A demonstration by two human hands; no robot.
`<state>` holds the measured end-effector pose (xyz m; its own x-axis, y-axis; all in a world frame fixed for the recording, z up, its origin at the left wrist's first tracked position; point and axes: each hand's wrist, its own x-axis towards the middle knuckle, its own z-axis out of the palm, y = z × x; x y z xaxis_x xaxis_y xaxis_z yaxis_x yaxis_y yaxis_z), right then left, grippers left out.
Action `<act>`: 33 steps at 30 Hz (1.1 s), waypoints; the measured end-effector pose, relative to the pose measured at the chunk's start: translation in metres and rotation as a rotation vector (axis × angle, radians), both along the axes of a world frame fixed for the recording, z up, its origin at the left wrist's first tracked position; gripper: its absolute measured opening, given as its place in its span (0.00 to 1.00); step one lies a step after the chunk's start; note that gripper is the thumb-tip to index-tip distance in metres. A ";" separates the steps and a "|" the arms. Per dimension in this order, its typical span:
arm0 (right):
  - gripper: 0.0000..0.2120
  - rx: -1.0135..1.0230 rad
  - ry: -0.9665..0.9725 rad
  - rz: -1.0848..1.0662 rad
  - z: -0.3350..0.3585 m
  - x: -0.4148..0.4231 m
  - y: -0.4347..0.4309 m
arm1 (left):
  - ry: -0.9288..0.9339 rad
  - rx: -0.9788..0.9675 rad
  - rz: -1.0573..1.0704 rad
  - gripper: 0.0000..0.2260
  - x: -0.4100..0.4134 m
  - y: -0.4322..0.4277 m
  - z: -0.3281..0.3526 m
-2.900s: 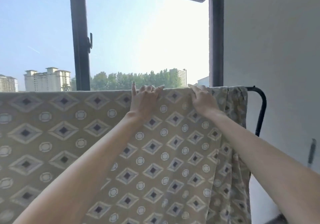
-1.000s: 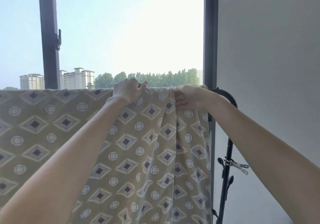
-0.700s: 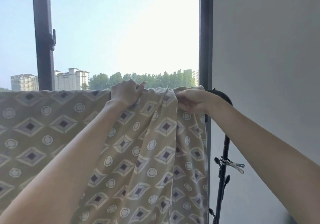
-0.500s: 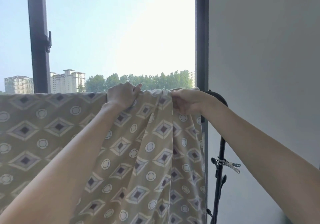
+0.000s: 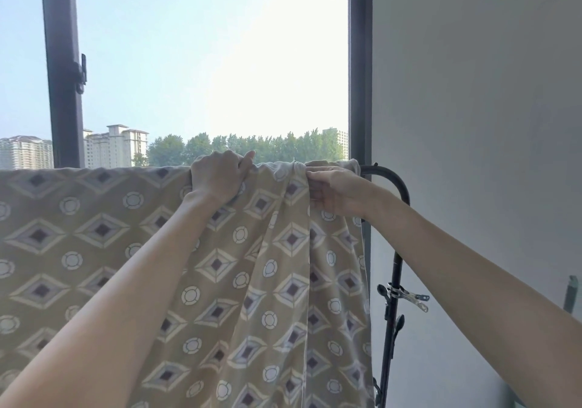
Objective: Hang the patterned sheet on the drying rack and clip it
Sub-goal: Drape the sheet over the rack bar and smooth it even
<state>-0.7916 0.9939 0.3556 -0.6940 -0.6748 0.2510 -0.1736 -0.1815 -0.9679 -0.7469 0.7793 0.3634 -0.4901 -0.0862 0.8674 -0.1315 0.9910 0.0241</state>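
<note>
Head camera view: a person's two bare arms reach up to a tan patterned sheet (image 5: 132, 250), printed with diamonds and circles, draped over the top bar of a black drying rack (image 5: 397, 187) before a window. Left hand (image 5: 217, 176) is curled over the top edge, fingers (image 5: 244, 160) wrapped closed around the fabric and the bar beneath it. Right hand (image 5: 337, 192) sits just beside it, toward the rack's curved end, fingers (image 5: 316, 174) pinched shut on a gathered bunch of sheet, which falls in deep folds below the knuckles. Away from the left hand's outer side the cloth lies flat along the bar. Beyond the right hand's wrist the bare bar bends down into an upright post, where a metal clip (image 5: 406, 297) is clamped well below both hands. A dark window frame (image 5: 359, 70) stands behind the fingers, a plain grey wall (image 5: 478, 92) beyond the right arm.
</note>
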 end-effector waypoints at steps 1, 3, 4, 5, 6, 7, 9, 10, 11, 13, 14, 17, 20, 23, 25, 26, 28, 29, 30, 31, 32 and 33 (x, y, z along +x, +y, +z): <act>0.12 -0.015 0.006 0.003 -0.001 0.001 0.000 | -0.002 0.000 -0.005 0.29 0.001 0.001 0.000; 0.12 -0.019 0.028 0.014 -0.002 0.004 0.002 | -0.001 0.004 -0.014 0.29 0.002 0.001 0.000; 0.13 -0.015 0.037 0.026 -0.003 0.005 0.003 | 0.002 0.005 -0.015 0.29 0.003 0.002 0.000; 0.14 -0.014 0.039 0.041 -0.003 0.006 0.004 | 0.008 0.004 -0.015 0.29 0.004 0.002 0.000; 0.15 -0.018 0.031 0.057 -0.004 0.007 0.006 | 0.012 0.002 -0.015 0.29 0.005 0.002 0.000; 0.16 -0.026 0.022 0.066 -0.004 0.008 0.006 | 0.012 0.001 -0.016 0.29 0.006 0.002 0.000; 0.17 -0.030 0.017 0.062 -0.005 0.010 0.006 | 0.001 0.006 -0.022 0.29 0.009 0.003 0.001; 0.17 -0.034 0.019 0.027 -0.005 0.011 0.004 | -0.004 0.009 -0.024 0.29 0.010 0.004 0.000; 0.17 -0.050 0.014 -0.022 -0.006 0.013 0.002 | -0.004 0.009 -0.024 0.29 0.011 0.004 0.000; 0.15 -0.095 0.025 -0.174 -0.006 0.019 -0.003 | 0.008 -0.006 -0.021 0.29 0.013 0.006 -0.001; 0.12 -0.090 0.085 -0.292 -0.005 0.022 -0.005 | 0.014 -0.013 -0.023 0.29 0.014 0.007 -0.001; 0.06 0.071 0.465 -0.718 0.002 0.027 -0.004 | 0.026 -0.024 -0.023 0.29 0.020 0.011 -0.002; 0.09 0.120 0.687 -0.908 0.009 0.029 -0.010 | 0.007 -0.027 -0.028 0.28 0.024 0.013 -0.002; 0.08 0.165 0.811 -0.984 0.009 0.028 -0.020 | -0.068 0.024 -0.113 0.27 0.027 0.010 0.002; 0.07 0.213 0.900 -0.986 0.008 0.024 -0.024 | -0.137 0.083 -0.240 0.24 0.029 0.005 0.006; 0.07 0.236 0.933 -0.976 0.008 0.023 -0.025 | -0.152 0.114 -0.306 0.22 0.030 0.003 0.008; 0.05 0.254 0.959 -0.943 0.010 0.022 -0.024 | -0.143 0.128 -0.361 0.19 0.032 0.002 0.014; 0.04 0.251 0.956 -0.932 0.012 0.023 -0.024 | -0.131 0.109 -0.343 0.19 0.033 0.003 0.017; 0.04 0.245 0.950 -0.927 0.014 0.023 -0.025 | -0.120 0.083 -0.300 0.20 0.035 0.004 0.019; 0.04 0.237 0.941 -0.925 0.016 0.024 -0.025 | -0.103 0.065 -0.253 0.20 0.037 0.006 0.021; 0.05 0.230 0.929 -0.923 0.017 0.025 -0.026 | -0.084 0.064 -0.218 0.20 0.038 0.007 0.022; 0.05 0.226 0.913 -0.920 0.019 0.026 -0.026 | -0.067 0.073 -0.193 0.20 0.037 0.008 0.022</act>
<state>-0.7657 0.9681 0.3741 -0.5611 -0.1385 0.8161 -0.7497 0.5029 -0.4301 -0.7095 0.7870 0.3859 -0.5598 -0.0460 0.8274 0.0572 0.9939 0.0940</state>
